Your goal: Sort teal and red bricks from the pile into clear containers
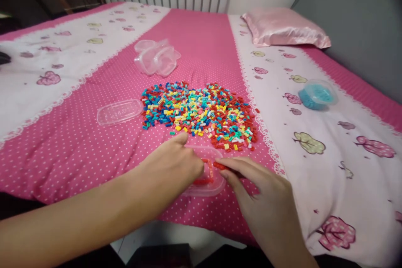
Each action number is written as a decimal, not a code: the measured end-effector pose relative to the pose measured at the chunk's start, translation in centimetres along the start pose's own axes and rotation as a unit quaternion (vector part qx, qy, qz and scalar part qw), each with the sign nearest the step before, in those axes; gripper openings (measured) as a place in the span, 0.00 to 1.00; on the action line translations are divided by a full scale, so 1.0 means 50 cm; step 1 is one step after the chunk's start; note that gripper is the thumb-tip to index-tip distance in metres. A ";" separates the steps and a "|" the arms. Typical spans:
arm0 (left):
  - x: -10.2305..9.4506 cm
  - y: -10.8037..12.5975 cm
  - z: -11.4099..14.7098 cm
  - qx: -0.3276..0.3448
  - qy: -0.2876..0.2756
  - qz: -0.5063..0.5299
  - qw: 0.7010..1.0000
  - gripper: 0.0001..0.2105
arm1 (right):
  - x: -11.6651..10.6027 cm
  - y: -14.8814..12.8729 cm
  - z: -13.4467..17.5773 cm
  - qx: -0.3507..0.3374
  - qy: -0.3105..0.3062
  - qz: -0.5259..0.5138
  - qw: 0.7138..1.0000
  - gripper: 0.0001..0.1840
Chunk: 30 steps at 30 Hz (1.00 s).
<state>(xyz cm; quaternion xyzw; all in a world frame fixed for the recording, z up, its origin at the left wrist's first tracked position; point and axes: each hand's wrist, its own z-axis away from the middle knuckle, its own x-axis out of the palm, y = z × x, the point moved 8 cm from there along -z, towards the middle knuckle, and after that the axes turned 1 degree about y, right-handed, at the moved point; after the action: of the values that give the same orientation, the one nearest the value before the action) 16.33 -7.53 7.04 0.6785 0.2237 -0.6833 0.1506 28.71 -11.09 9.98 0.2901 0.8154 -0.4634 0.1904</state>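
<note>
My right hand (264, 194) pinches a small red toy brick (220, 166) between thumb and fingertips, just right of a clear plastic lid (216, 188). Inside the lid, red bricks (211, 171) form an angular outline, partly covered by my left hand (182, 159). The left fingers are curled down over the lid's left side; their tips, and whatever they hold, are hidden. Just beyond both hands spreads a heap of small toy bricks (194, 111) in red, blue, yellow, green and white.
A second clear lid (119, 112) lies left of the heap. Clear plastic containers (157, 58) are gathered behind it. A tub with blue contents (315, 95) is at the right. A pink pillow (284, 27) rests at the back of the pink patterned bed (201, 33).
</note>
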 end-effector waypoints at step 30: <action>-0.038 0.012 0.071 -0.005 0.037 0.124 0.992 0.12 | 0.014 0.001 0.007 0.003 -0.045 0.073 0.996 0.07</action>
<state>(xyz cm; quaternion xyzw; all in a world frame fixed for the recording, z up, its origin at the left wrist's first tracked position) 13.63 -10.05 8.81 0.7250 0.1469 -0.6327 0.2292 28.23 -11.17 9.34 0.3285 0.7811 -0.4634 0.2592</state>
